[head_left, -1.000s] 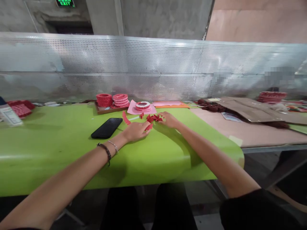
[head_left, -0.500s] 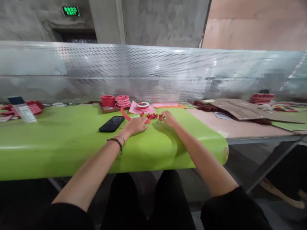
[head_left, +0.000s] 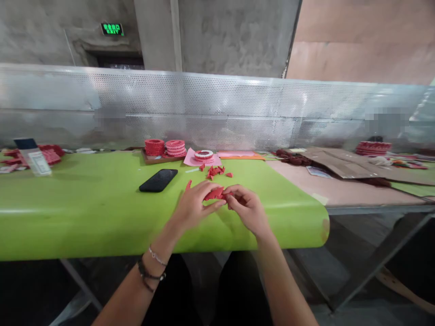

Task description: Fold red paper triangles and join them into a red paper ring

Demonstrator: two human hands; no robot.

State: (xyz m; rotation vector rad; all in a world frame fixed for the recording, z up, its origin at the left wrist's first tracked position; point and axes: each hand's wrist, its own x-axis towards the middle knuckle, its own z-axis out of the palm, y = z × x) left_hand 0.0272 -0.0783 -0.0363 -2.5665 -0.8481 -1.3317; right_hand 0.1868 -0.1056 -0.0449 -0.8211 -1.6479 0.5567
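Note:
My left hand is closed around a chain of folded red paper pieces, whose other end pokes out behind the knuckles. At the chain's right end, my right hand pinches a small red folded paper piece between thumb and fingers. Both hands are just above the front part of the green tabletop, close together. Beyond them lies a loose pile of red folded paper pieces, with a single piece off to its right. A black phone rests left of the pile.
Behind the pile, a stacked pink-and-white paper ring sits on pink paper. A brown tray holds red and pink rings. A capped bottle stands at left. Cardboard sheets lie at right. A perforated metal panel borders the back.
Both hands have drawn back from the pile toward me and come together. The red chain moved along with my left hand; my right hand now pinches a piece at its end.

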